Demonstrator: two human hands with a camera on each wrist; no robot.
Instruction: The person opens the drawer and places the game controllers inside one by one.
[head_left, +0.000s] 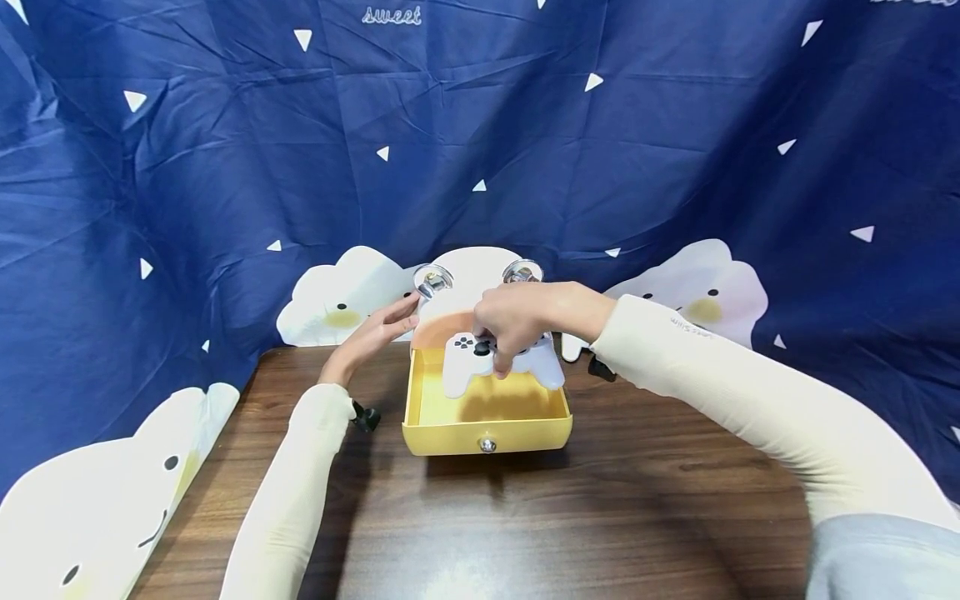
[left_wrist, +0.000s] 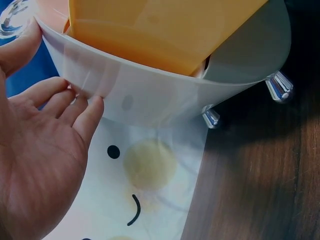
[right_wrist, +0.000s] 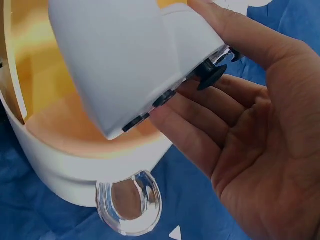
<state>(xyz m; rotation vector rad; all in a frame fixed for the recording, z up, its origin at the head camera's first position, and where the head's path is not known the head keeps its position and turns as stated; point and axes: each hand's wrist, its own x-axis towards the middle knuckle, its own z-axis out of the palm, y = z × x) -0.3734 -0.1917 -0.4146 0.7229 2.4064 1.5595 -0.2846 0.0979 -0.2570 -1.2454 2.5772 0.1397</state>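
Pinching a white controller (head_left: 460,371) mid-body, R hand (head_left: 521,321) holds it over yellow drawer (head_left: 446,439), ctr. frame; L hand (head_left: 377,330), fingers unclenched, touches white case (head_left: 474,271). Prob. light, stiff, slick; best held mid-body, clear of sticks (head_left: 482,347).

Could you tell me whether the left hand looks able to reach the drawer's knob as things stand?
Probably yes: the left hand holds nothing, and the knob on the drawer has nothing in front of it.

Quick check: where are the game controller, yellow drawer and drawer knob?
Game controller (right_wrist: 107,57): right wrist view, on a white grip.
Yellow drawer (head_left: 447,439): head view, front wall.
Drawer knob (head_left: 487,446): head view, shiny face.
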